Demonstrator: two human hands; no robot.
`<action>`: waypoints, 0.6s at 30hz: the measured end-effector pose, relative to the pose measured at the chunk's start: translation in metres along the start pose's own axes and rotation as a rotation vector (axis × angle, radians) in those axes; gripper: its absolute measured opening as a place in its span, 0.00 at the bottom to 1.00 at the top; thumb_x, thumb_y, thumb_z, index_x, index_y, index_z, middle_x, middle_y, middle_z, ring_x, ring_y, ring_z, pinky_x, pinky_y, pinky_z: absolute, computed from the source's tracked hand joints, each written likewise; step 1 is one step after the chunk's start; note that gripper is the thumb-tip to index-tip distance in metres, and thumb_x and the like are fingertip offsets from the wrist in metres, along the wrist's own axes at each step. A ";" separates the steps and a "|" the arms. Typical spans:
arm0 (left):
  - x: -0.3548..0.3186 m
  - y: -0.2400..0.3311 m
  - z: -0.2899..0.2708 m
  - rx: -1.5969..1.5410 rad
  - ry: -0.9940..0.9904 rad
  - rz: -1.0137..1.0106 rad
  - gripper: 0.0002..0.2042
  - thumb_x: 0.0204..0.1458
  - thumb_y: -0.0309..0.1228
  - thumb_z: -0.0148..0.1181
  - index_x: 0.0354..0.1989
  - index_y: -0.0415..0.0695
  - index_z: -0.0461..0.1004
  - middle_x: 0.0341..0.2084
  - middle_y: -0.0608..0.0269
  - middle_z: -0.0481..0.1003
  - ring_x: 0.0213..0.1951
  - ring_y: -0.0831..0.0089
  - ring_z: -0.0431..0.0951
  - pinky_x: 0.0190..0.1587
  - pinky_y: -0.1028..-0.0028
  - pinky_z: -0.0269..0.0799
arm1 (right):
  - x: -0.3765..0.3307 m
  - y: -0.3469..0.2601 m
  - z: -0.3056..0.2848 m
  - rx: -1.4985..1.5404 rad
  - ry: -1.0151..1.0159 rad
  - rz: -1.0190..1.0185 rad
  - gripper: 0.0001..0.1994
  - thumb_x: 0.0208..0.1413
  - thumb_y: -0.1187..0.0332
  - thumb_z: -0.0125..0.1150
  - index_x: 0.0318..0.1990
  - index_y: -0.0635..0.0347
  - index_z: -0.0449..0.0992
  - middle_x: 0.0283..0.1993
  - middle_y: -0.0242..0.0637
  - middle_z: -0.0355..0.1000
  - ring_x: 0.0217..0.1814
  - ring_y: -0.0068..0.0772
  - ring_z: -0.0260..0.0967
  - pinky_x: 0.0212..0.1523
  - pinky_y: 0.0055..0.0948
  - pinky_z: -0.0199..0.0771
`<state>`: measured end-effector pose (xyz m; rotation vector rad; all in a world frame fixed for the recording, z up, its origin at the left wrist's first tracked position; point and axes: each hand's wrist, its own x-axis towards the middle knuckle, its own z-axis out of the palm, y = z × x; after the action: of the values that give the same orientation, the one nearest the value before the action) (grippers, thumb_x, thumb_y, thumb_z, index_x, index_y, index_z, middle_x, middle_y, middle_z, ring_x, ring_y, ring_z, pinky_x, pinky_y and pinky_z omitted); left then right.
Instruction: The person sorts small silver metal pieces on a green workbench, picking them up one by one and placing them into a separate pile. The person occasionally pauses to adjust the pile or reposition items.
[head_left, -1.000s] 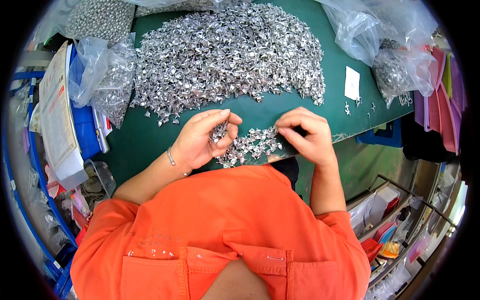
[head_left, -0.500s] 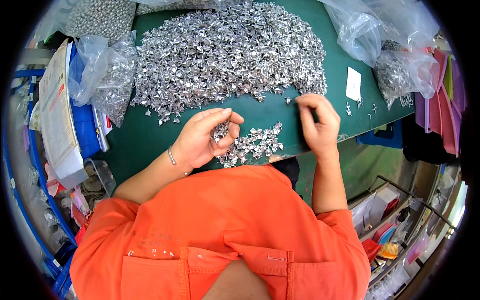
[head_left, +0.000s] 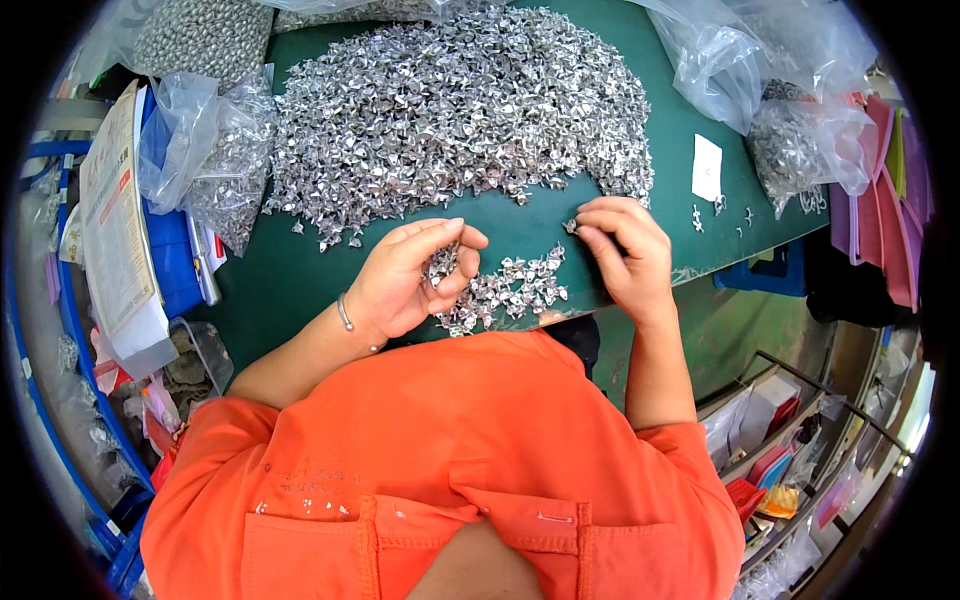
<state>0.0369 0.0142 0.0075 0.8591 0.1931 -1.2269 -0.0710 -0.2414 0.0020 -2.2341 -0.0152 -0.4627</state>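
Note:
A large heap of small shiny silver metal pieces (head_left: 450, 110) covers the far part of the green table (head_left: 290, 285). My left hand (head_left: 415, 275) is curled around several of the same pieces, which show between thumb and fingers. Just right of it lies a smaller pile of these pieces (head_left: 515, 288), close to the table's near edge. My right hand (head_left: 632, 250) is closed, with thumb and fingertips pinching one small silver metal piece (head_left: 570, 227) on or just above the table. Its exact shape is too small to make out.
At the left stand a clear bag of metal pieces (head_left: 232, 175) and a blue holder (head_left: 172, 262) with papers. Another filled bag (head_left: 790, 145) sits at the right, near a white paper slip (head_left: 707, 167) and a few loose pieces. A crate (head_left: 765, 410) stands below, right.
My right hand has moved slightly left and nearer, and its fingers have closed on a loose piece near the big heap. My left hand has stayed in place.

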 end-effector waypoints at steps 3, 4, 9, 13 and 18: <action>0.001 0.000 0.000 -0.010 -0.013 0.001 0.15 0.69 0.36 0.45 0.44 0.36 0.74 0.29 0.61 0.73 0.21 0.80 0.64 0.17 0.80 0.60 | -0.003 -0.002 0.003 -0.063 0.133 0.058 0.09 0.52 0.84 0.61 0.39 0.64 0.80 0.41 0.43 0.78 0.45 0.43 0.76 0.48 0.35 0.77; 0.001 0.000 0.000 -0.012 -0.010 0.000 0.15 0.69 0.36 0.45 0.44 0.36 0.74 0.29 0.61 0.73 0.21 0.80 0.64 0.17 0.80 0.60 | -0.003 -0.002 0.005 -0.114 0.123 0.022 0.10 0.51 0.85 0.60 0.39 0.64 0.80 0.41 0.43 0.78 0.45 0.44 0.76 0.48 0.35 0.76; 0.000 0.000 0.001 -0.003 0.021 -0.007 0.15 0.69 0.36 0.45 0.43 0.36 0.74 0.29 0.61 0.74 0.20 0.80 0.64 0.17 0.80 0.59 | 0.003 -0.011 0.003 0.021 -0.158 -0.131 0.16 0.42 0.87 0.56 0.39 0.63 0.80 0.45 0.42 0.77 0.46 0.47 0.74 0.48 0.39 0.74; 0.000 0.001 0.002 0.005 0.027 -0.009 0.15 0.69 0.35 0.46 0.43 0.36 0.74 0.29 0.61 0.74 0.20 0.80 0.64 0.17 0.80 0.59 | 0.025 -0.008 0.018 -0.193 -0.040 -0.246 0.16 0.42 0.85 0.56 0.41 0.64 0.79 0.47 0.42 0.75 0.50 0.47 0.73 0.51 0.41 0.73; 0.000 0.000 0.000 0.007 0.018 -0.005 0.15 0.69 0.36 0.46 0.43 0.37 0.75 0.29 0.61 0.74 0.20 0.80 0.64 0.17 0.79 0.59 | 0.010 0.007 0.002 -0.162 -0.066 -0.094 0.16 0.42 0.85 0.56 0.40 0.63 0.79 0.45 0.40 0.76 0.51 0.47 0.73 0.51 0.41 0.73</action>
<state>0.0369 0.0141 0.0076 0.8766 0.2055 -1.2253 -0.0596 -0.2462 -0.0007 -2.4153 -0.1217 -0.4544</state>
